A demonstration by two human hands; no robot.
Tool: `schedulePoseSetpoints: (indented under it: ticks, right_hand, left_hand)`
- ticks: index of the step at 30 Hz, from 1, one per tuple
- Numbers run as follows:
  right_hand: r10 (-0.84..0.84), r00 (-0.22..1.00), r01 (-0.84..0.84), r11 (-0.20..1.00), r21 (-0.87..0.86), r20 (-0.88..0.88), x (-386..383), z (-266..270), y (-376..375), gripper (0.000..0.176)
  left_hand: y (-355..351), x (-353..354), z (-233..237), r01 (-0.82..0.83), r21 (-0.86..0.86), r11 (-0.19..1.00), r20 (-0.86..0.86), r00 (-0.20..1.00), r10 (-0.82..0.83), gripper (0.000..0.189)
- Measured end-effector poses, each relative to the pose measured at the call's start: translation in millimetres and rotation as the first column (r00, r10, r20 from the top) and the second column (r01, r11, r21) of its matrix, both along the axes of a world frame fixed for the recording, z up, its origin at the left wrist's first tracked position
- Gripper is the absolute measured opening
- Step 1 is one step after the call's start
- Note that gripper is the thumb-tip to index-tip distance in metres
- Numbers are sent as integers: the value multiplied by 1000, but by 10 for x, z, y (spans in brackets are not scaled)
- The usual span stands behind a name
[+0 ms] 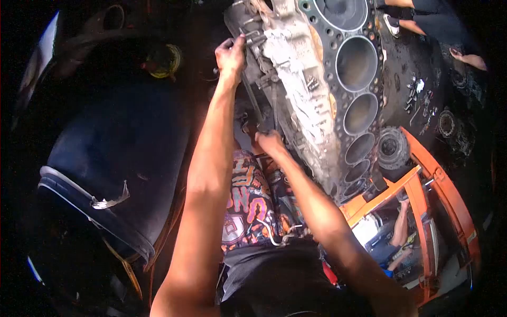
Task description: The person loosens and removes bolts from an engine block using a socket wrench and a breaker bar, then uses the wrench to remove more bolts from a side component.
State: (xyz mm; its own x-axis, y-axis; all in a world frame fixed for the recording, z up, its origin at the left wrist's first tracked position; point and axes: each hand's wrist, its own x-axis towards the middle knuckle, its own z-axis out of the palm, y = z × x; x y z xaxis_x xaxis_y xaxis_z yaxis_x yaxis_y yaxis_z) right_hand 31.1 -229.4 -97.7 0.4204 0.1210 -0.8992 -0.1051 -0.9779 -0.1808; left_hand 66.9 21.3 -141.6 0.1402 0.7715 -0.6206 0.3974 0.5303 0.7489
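A large engine block (pixel 296 74) with a row of round cylinder bores (pixel 356 63) fills the upper middle of the view. My left hand (pixel 231 55) is closed at the block's upper left side, by a metal fitting and its small pipes. I cannot tell what its fingers hold. Lower down, my right hand (pixel 269 142) is curled closed around the lower end of a long metal bar (pixel 252 98). This bar slants up toward my left hand, along the block's side.
An orange metal frame (pixel 412 185) with a wheel (pixel 393 148) stands at the right; another person's arm (pixel 401 224) shows through it. Small metal parts (pixel 420 105) lie on the dark floor. A person's foot (pixel 392 25) is at upper right. A big dark panel (pixel 121 142) is on the left.
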Motion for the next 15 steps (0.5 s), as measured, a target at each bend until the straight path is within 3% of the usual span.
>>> schedulePoseSetpoints:
  ticks: [1, 3, 4, 5, 7, 9, 11, 13, 15]
  right_hand:
    - [-32, 993, 31, 1000, -4, -112, 42, -51, -110, 49]
    - [116, 988, -110, 992, -55, 104, 110, 124, -259, 52]
    - [103, 995, -102, 994, -30, 20, 248, 529, -120, 57]
    - [222, 975, -222, 975, -17, 20, 322, 693, -113, 55]
    - [223, 972, -218, 973, 71, -67, 445, 967, -166, 44]
    - [261, 964, -261, 965, -2, -56, 523, 1378, -18, 46]
    - [289, 957, -289, 957, -26, -21, 590, 1788, 179, 47]
    - [306, 951, -307, 952, 2, 42, 656, 2106, 310, 48]
    - [312, 944, -328, 924, 195, 107, 842, 2319, 274, 46]
  left_hand:
    - [-19, -53, 13, -16, -80, 997, 63, 998, 21, 43]
    - [2, -27, 78, -37, -243, 969, 196, 977, 87, 46]
    - [-4, 1, 175, -63, -185, 981, 173, 980, 96, 45]
    - [-23, 50, 33, -116, -53, 992, 66, 991, 119, 38]
    - [20, 17, 24, -32, -53, 998, 50, 998, 35, 38]
    - [35, -40, -293, 49, -96, 994, 115, 993, -38, 37]
    - [1, -1, -212, -24, 85, 996, 86, 996, 17, 29]
    - [80, -64, -54, 109, -106, 988, 159, 983, -91, 31]
    - [80, -73, -66, 124, -100, 987, 182, 978, -104, 29]
